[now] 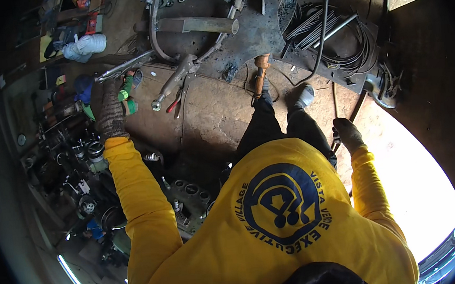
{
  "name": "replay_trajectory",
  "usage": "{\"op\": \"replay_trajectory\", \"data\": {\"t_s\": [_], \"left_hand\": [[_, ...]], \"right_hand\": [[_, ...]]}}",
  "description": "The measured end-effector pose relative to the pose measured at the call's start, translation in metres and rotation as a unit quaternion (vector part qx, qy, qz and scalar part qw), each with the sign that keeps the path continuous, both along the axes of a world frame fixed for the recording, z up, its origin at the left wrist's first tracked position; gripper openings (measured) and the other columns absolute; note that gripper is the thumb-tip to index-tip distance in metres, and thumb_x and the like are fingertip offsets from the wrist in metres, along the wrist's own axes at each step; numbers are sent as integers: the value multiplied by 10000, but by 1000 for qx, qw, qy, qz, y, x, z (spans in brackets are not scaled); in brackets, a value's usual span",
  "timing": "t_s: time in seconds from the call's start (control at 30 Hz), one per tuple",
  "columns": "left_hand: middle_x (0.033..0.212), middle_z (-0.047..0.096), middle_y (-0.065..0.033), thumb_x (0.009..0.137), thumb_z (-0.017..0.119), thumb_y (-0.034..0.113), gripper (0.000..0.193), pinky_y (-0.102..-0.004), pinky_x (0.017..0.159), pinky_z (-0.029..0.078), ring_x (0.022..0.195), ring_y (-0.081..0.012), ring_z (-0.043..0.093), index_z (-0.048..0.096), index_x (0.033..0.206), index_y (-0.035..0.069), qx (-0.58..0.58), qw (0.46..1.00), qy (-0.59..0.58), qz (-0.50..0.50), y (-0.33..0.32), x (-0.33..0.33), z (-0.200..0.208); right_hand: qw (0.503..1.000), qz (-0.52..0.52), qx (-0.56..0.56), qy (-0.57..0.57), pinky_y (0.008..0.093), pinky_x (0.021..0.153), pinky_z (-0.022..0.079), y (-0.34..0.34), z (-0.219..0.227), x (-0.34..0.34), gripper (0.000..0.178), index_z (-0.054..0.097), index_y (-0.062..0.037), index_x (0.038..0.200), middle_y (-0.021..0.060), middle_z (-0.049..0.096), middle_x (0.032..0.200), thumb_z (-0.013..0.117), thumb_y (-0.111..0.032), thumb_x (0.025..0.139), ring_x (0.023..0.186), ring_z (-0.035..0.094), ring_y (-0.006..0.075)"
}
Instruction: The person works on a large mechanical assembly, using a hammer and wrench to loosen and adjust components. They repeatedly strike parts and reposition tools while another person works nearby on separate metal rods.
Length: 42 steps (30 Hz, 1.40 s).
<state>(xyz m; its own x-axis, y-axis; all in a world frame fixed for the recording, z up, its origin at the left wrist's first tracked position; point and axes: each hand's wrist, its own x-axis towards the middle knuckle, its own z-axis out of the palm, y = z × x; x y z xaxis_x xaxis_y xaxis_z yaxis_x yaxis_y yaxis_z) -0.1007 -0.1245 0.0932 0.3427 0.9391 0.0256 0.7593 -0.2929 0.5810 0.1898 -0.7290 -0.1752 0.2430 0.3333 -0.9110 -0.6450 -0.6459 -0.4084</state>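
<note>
Coil (pixel 361 63) and table (pixel 359 83) lie just beyond the rod (pixel 335 100).
The rod points away from the body, right hand (pixel 348 133) curled round it; left hand (pixel 110 111) at a bar (pixel 125 68), grip unclear.

Left of the grey, black-smudged tabletop (pixel 256 33), the left hand (pixel 110 106) wears mottled brown-grey. At the tabletop's near edge, 1 handle (pixel 260 78) is copper-orange. The yellow shirt (pixel 227 238) bears a navy emblem (pixel 283 222).
</note>
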Motion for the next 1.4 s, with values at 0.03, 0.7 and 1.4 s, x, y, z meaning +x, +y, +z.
{"op": "replay_trajectory", "data": {"t_s": [0.03,0.7,1.4], "left_hand": [[1147,710,-73,994,692,270,394,-335,916,516,988,-161,654,642,1276,0,39,997,69,-10,5,0,-3],[1297,658,-33,979,602,256,262,-434,1086,414,1221,-258,585,714,1209,200,338,640,599,-344,-26,26,36],[1190,667,-149,951,696,135,387,-367,832,612,977,-278,717,580,1296,1,-161,943,-292,-7,-2,11,-27]], "right_hand": [[1000,-10,-1,15,294,574,491,-5,-6,0,273,623,-88,941,-28,554,751,607,-353,1005,622,550,103],[990,-102,-10,101,321,575,560,-18,-141,-46,369,618,-57,1218,44,637,846,581,-378,1039,626,601,143],[930,272,158,-191,389,891,569,184,98,-58,460,647,-64,1323,205,736,1119,673,-347,962,1049,726,301]]}}
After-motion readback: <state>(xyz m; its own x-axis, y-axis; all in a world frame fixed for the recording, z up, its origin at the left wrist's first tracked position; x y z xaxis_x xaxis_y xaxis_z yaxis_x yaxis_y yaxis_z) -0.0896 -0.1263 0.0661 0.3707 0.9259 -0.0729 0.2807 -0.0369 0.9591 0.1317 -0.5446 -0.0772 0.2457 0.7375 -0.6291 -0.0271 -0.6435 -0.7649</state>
